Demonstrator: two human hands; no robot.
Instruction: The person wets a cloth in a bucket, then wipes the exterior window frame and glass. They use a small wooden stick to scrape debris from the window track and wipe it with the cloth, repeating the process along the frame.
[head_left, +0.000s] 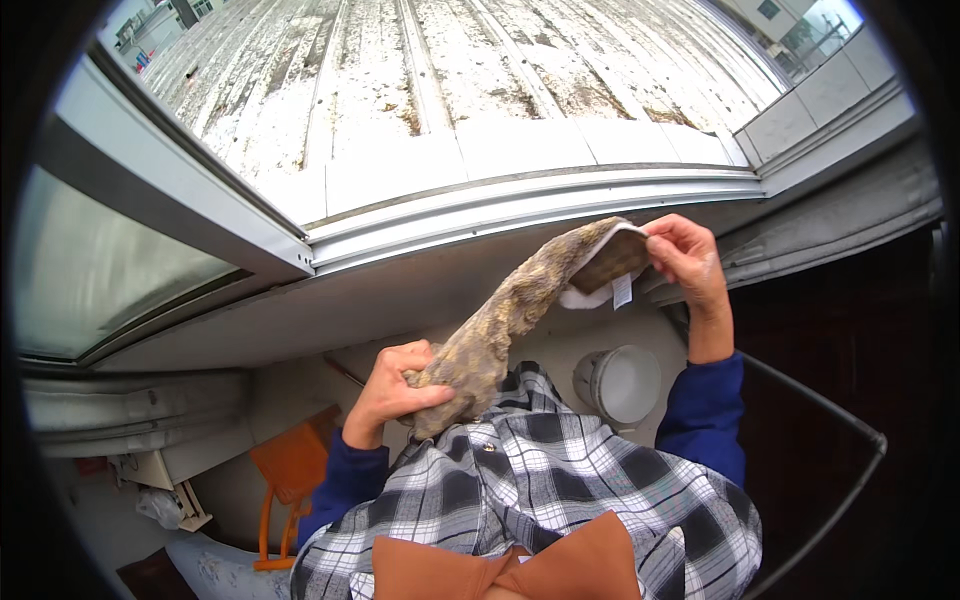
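Note:
A fuzzy grey-brown and yellow cloth (517, 315) is stretched slantwise in front of my chest. My left hand (397, 386) grips its bunched lower end, thumb on top. At the upper right, my right hand (686, 255) pinches the white edging (589, 300) between thumb and fingers. The cloth opens near that edge, showing a smoother brown inner face (609, 260). A small white label (622, 291) bearing writing hangs from the border. What lies within the folds under my left fingers is hidden.
Beyond the window sill (540, 206) lies a stained, ribbed roof (465, 67). An open window sash (180, 165) stands left. Below are a white bucket (630, 384), an orange wooden chair (292, 457) and a clear plastic bag (159, 508). A bent metal rail (817, 397) runs right; curtains (832, 232) hang nearby.

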